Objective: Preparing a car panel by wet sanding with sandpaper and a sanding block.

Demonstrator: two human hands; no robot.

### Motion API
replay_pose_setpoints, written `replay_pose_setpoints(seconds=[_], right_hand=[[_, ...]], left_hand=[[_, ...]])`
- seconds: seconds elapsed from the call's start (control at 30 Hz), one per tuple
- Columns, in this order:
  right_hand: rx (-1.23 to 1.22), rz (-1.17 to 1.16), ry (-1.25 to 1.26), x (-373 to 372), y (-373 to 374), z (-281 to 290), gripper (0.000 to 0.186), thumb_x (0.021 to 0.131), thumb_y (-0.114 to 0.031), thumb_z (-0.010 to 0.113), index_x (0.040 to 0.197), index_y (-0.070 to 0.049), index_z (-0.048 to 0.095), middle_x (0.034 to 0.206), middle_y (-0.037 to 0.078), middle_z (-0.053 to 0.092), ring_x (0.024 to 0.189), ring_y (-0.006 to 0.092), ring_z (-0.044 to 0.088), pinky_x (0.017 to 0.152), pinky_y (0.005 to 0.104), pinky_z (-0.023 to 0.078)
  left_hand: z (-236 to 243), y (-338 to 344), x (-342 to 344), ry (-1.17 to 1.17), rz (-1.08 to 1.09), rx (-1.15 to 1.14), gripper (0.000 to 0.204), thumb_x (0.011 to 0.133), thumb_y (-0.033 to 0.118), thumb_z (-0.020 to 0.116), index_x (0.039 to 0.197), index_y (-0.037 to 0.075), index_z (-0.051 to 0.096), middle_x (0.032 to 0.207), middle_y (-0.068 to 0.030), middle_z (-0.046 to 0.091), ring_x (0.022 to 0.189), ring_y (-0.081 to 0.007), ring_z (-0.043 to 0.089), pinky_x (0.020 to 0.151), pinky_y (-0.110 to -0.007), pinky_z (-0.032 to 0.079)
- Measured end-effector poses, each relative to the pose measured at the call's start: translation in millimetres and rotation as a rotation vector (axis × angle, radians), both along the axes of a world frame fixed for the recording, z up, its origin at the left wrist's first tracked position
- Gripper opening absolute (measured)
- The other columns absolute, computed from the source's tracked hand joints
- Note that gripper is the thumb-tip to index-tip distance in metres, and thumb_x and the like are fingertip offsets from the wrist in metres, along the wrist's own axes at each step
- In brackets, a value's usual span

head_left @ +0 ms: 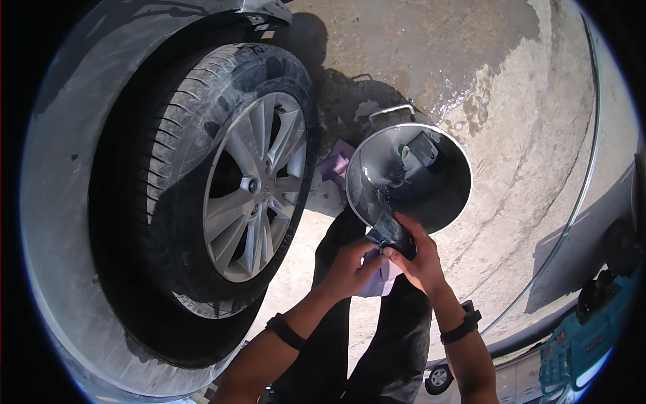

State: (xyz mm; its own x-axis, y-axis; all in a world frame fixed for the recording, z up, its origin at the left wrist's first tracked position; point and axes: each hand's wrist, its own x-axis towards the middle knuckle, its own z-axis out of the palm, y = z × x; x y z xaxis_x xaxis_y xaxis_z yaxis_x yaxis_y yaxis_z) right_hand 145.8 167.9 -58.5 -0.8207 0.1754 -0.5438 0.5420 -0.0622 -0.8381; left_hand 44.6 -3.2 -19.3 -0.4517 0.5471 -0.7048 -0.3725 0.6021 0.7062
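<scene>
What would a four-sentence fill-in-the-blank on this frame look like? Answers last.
1. In the picture, the wheel stands to the ____ of the bucket.
2. The left hand holds the dark item together with the ____ hand.
3. The band on the left forearm is ____ in colour.
4. A purple item lies on the ground between the wheel and the ____.

Missing words: left; right; black; bucket.

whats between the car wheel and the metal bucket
In the head view, a purple item lies on the ground between the wheel and the bucket, close by the bucket's rim; exactly what it is can't be made out.
</scene>
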Motion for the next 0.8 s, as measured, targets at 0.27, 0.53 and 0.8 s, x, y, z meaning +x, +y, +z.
replay_pose_setpoints(seconds=[0.27, 0.53, 0.8], right_hand=[[-0.064, -0.035, -0.15, 25, 15, 3, 0.056, 0.098, -0.013, 0.067, 0.149, -0.002, 0.049, 0.129, 0.023, 0.067, 0.12, 0.0384, 0.066, 0.102, 0.0425, 0.051], [0.207, 0.058, -0.124, 13, -9, 60, 0.061, 0.103, -0.03, 0.059, 0.153, 0.003, 0.043, 0.158, 0.031, 0.035, 0.138, 0.0505, 0.043, 0.113, 0.0544, 0.039], [0.173, 0.228, -0.061, -1, -44, 36, 0.072, 0.096, -0.02, 0.069, 0.159, 0.0, 0.038, 0.144, 0.033, 0.039, 0.136, 0.0523, 0.04, 0.113, 0.0546, 0.039]], left_hand=[[-10, 4, 26, 0.053, -0.052, -0.099, 0.021, 0.1, 0.018, 0.069, 0.11, -0.001, 0.068, 0.095, -0.018, 0.073, 0.089, -0.0254, 0.073, 0.079, -0.035, 0.054], [-13, 15, 37, 0.18, 0.257, -0.3, 0.024, 0.101, 0.019, 0.068, 0.113, -0.001, 0.065, 0.092, -0.0179, 0.07, 0.081, -0.0252, 0.069, 0.073, -0.039, 0.053], [-5, 7, 26, -0.06, 0.378, -0.131, 0.041, 0.106, 0.022, 0.059, 0.141, 0.0, 0.053, 0.125, -0.0117, 0.067, 0.113, -0.0216, 0.065, 0.101, -0.035, 0.048]])
